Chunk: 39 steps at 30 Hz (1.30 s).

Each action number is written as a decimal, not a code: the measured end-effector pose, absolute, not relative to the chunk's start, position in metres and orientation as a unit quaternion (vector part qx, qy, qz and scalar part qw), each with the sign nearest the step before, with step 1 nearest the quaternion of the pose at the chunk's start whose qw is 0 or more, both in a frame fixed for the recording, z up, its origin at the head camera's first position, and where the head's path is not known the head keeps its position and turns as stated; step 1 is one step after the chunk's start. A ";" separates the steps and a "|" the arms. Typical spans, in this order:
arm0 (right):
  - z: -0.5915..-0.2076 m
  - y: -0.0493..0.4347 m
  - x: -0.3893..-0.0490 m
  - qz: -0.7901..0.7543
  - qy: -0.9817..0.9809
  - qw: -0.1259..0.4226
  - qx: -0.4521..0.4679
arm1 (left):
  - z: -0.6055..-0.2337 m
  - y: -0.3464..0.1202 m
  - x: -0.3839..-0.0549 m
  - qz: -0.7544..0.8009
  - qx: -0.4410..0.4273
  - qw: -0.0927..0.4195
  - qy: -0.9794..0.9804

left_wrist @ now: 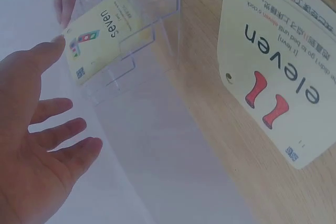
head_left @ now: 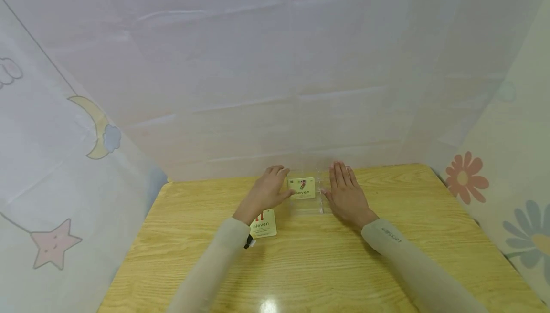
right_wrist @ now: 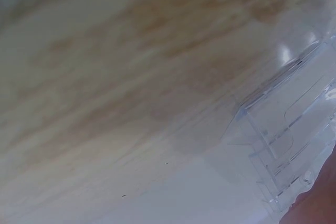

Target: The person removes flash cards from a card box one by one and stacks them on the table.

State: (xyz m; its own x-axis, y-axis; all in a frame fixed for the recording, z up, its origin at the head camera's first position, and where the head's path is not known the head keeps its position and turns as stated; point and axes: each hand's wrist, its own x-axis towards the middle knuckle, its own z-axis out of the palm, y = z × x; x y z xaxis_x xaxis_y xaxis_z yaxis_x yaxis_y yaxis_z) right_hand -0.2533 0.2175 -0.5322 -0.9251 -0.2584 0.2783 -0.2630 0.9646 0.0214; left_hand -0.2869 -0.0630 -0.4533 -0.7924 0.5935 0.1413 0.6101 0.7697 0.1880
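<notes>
A clear plastic card holder with stepped slots stands near the back edge of the table. In its left part sits a yellow flash card printed "seven". Beside the holder's left end is my left hand, fingers loosely spread. Its thumb tip reaches the card's edge in the left wrist view. My right hand lies over the holder's right part with straight fingers, its thumb at the middle divider. The right wrist view shows the holder's clear tiers and just a corner of that hand.
A second flash card, printed "eleven" with two red socks, lies on the wooden table by my left wrist. Behind the table hangs a pale cloth. Patterned cloths with a star and flowers flank it.
</notes>
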 end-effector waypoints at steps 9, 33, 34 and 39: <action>-0.532 0.217 -0.250 0.014 -0.981 0.145 0.130 | -0.460 -0.050 -0.285 -0.067 -0.335 0.048 -0.939; -0.534 0.215 -0.253 -0.004 -0.974 0.175 0.140 | -0.478 -0.029 -0.273 0.030 -0.381 0.114 -0.917; -0.533 0.216 -0.253 -0.004 -0.975 0.175 0.140 | -0.479 -0.029 -0.272 0.035 -0.381 0.117 -0.916; -0.533 0.215 -0.253 -0.003 -0.975 0.173 0.141 | -0.483 -0.030 -0.271 0.037 -0.387 0.136 -0.911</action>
